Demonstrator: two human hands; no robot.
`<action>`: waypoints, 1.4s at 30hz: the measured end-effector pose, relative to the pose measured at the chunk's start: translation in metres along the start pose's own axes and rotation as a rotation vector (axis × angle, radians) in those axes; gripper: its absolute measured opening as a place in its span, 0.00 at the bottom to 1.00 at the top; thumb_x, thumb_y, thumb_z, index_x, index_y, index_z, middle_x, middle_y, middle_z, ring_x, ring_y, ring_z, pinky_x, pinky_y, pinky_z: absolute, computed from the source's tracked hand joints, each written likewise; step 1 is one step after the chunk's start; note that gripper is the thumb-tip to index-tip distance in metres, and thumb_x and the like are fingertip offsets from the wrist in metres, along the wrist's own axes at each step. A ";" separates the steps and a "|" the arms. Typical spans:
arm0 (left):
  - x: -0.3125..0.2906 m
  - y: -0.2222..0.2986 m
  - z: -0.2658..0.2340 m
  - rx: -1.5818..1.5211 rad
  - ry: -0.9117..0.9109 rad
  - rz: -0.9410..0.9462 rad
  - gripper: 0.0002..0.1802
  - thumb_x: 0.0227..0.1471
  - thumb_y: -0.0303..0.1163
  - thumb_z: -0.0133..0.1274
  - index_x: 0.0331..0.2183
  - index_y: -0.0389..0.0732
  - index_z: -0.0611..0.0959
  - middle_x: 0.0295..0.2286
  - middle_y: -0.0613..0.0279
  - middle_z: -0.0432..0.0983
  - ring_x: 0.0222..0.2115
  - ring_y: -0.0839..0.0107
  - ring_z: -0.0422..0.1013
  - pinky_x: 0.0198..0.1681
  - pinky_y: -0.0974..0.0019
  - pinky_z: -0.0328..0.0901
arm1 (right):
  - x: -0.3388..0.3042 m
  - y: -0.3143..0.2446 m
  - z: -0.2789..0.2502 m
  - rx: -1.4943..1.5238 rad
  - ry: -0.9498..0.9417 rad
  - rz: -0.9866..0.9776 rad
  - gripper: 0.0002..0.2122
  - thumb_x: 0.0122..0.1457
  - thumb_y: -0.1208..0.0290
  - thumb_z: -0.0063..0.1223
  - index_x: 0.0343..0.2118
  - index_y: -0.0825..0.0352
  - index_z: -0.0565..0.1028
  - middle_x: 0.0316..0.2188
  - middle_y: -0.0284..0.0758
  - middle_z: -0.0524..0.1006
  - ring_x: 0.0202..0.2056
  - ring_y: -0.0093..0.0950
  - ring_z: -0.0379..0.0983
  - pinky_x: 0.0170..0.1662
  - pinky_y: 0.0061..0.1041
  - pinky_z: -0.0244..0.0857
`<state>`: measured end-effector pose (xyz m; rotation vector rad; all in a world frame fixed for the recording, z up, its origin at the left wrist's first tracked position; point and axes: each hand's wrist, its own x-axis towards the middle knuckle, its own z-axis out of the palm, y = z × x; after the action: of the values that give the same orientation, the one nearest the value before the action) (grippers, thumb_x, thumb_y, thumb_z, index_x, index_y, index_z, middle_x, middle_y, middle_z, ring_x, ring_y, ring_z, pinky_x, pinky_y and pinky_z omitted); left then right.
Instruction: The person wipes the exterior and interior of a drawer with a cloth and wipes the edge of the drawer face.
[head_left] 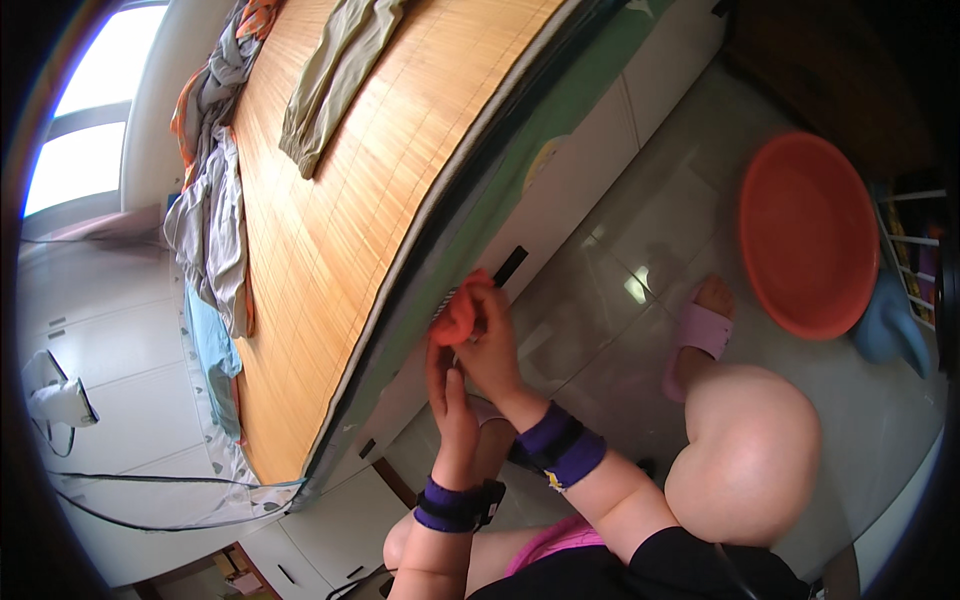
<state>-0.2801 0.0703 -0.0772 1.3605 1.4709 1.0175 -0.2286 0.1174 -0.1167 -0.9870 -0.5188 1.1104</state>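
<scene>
A small piece of red cloth is bunched between my two hands at the side of the bed; a black-and-white striped patch shows at its edge. My right hand pinches it from the right side. Just below and to the left, my left hand has its fingertips at the cloth's lower end, with the thumb pointing up. Its fingers are partly hidden behind the cloth and the other hand. Both wrists wear purple and black bands. The cloth's exact kind cannot be made out.
A bed with a bamboo mat fills the left, carrying khaki trousers, grey clothes and light-blue fabric. On the tiled floor at right stand an orange-red basin, a blue plastic item and a white rack.
</scene>
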 end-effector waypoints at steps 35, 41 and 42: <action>-0.064 -0.069 -0.135 -0.209 0.490 -0.011 0.25 0.57 0.43 0.32 0.51 0.38 0.61 0.50 0.53 0.58 0.50 0.62 0.58 0.52 0.61 0.56 | -0.138 0.059 0.076 -0.158 -0.487 -0.069 0.20 0.46 0.75 0.49 0.45 0.67 0.62 0.39 0.46 0.65 0.43 0.48 0.62 0.44 0.38 0.60; -0.052 -0.104 -0.106 0.419 0.447 0.043 0.20 0.55 0.34 0.40 0.49 0.38 0.64 0.48 0.54 0.58 0.48 0.64 0.60 0.49 0.64 0.59 | -0.118 0.093 0.050 -0.195 -0.351 0.026 0.17 0.46 0.75 0.48 0.42 0.66 0.65 0.36 0.42 0.69 0.42 0.46 0.64 0.44 0.37 0.60; -0.047 -0.099 -0.091 0.351 0.402 -0.073 0.20 0.55 0.33 0.38 0.49 0.38 0.63 0.47 0.55 0.59 0.48 0.64 0.60 0.49 0.65 0.58 | -0.112 0.104 0.041 -0.214 -0.318 0.045 0.16 0.46 0.75 0.48 0.41 0.66 0.65 0.35 0.41 0.69 0.42 0.46 0.64 0.44 0.37 0.60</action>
<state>-0.3950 0.0159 -0.1421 1.3799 2.0612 1.0627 -0.3561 0.0424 -0.1729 -1.0147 -0.8906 1.2801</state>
